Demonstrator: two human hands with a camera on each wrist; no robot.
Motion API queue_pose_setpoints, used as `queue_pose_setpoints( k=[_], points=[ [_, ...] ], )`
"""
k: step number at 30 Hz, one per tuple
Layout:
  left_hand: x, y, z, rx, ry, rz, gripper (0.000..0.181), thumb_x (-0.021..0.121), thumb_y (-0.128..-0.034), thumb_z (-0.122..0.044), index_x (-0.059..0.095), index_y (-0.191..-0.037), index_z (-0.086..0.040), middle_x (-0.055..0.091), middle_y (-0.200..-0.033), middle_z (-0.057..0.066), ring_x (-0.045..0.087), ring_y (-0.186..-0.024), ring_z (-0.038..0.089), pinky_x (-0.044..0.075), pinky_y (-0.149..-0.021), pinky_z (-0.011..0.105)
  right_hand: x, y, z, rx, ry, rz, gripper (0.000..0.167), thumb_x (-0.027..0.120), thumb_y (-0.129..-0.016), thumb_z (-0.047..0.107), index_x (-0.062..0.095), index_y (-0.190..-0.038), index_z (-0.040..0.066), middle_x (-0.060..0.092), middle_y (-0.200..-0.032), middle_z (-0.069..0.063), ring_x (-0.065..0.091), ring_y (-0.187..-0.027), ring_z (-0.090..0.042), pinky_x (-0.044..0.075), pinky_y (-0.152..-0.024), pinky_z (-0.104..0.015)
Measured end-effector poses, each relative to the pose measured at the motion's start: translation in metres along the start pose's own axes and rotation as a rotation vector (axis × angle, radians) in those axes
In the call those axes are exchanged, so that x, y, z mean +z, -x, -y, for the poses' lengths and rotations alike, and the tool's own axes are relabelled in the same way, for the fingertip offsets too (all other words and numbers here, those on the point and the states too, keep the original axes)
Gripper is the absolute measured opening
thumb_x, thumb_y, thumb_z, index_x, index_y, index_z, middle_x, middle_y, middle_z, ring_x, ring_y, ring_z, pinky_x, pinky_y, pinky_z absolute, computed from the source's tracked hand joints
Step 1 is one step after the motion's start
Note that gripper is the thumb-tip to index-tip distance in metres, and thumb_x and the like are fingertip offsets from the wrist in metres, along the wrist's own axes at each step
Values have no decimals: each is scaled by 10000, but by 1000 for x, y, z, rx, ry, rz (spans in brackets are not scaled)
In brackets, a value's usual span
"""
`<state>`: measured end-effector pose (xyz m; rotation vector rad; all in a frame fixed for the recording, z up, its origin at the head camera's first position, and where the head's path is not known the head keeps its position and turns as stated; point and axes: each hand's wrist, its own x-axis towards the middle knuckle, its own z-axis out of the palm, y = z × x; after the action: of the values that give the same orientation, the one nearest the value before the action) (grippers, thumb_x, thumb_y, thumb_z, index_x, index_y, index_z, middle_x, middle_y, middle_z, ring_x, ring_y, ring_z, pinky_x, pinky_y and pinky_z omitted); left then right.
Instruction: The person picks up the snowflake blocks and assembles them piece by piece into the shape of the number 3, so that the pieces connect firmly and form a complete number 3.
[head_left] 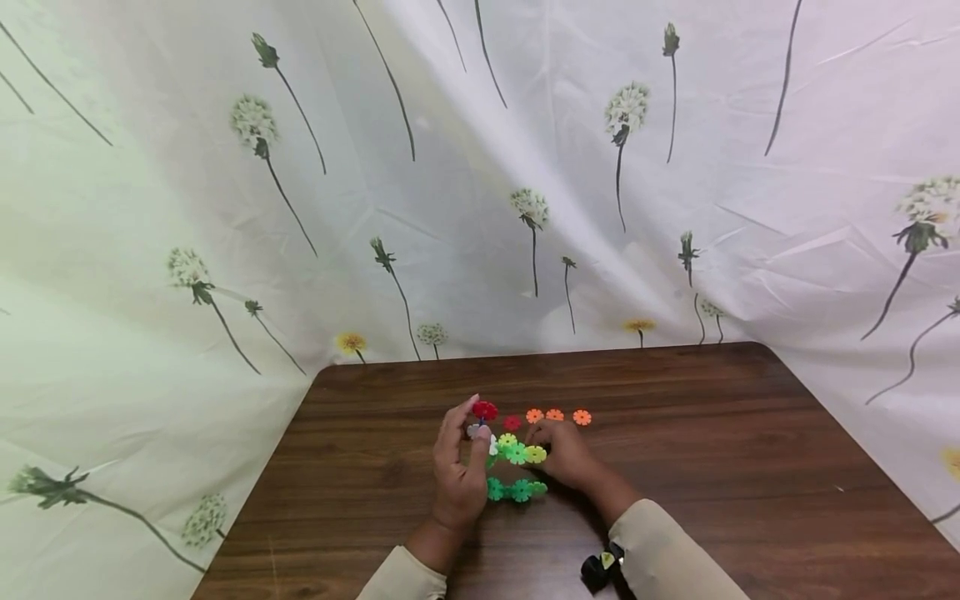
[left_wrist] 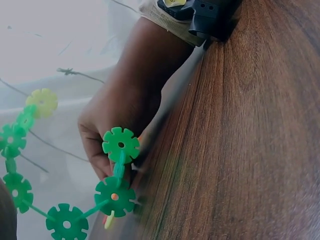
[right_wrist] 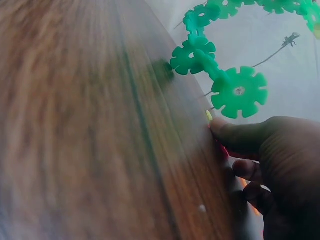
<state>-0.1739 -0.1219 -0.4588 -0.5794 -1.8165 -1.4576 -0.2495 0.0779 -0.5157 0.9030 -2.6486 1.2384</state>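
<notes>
A linked chain of notched, flower-shaped plastic discs bends in a loop above the table, mostly green with red, white and yellow parts. My left hand holds it at its left side, fingers and thumb around the part with the red disc. In the left wrist view the green discs hang below and beside my right hand. That hand reaches low behind the chain, its fingers bent near the tabletop. In the right wrist view its thumb is beside a yellow sliver; whether it pinches anything is unclear.
Loose orange discs and another red disc lie on the dark wooden table beyond the hands. A white cloth with printed dandelions hangs behind. A black wrist camera is by the right sleeve.
</notes>
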Motion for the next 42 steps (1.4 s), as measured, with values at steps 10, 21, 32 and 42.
queue_pose_setpoints(
  k=[10,21,32,42],
  points=[
    [0,3,-3,-75,-59,-16,500,608,-1049,40,602,-1526,-112,734,-1272,132,625,-1146,137,524,-985,253,-7,1,2,83,-24,9,196,881,-876,-11,830,-1011,121,692,-923,11,518,-766,-67,470,-665,-230],
    [0,0,-3,-11,-37,-1,557,609,-1041,78,550,-1577,-65,694,-1387,179,650,-1214,118,511,-1100,172,-15,1,2,87,-13,42,83,837,-950,74,809,-1024,99,662,-811,17,526,-700,-52,461,-610,-239],
    [-1,0,-3,36,-55,25,577,585,-1035,96,527,-1593,-38,657,-1113,150,558,-931,151,512,-799,259,-23,-1,4,135,-118,-40,272,704,-988,-88,785,-1232,1,801,-1060,-94,645,-852,-98,551,-723,-232],
    [-3,-2,1,80,-21,41,576,529,-1031,147,504,-1590,12,635,-1091,144,544,-895,164,496,-809,256,-33,-3,19,204,-197,-1,385,659,-1075,26,657,-1454,-40,782,-1267,-176,691,-971,-100,578,-756,-230]
  ],
)
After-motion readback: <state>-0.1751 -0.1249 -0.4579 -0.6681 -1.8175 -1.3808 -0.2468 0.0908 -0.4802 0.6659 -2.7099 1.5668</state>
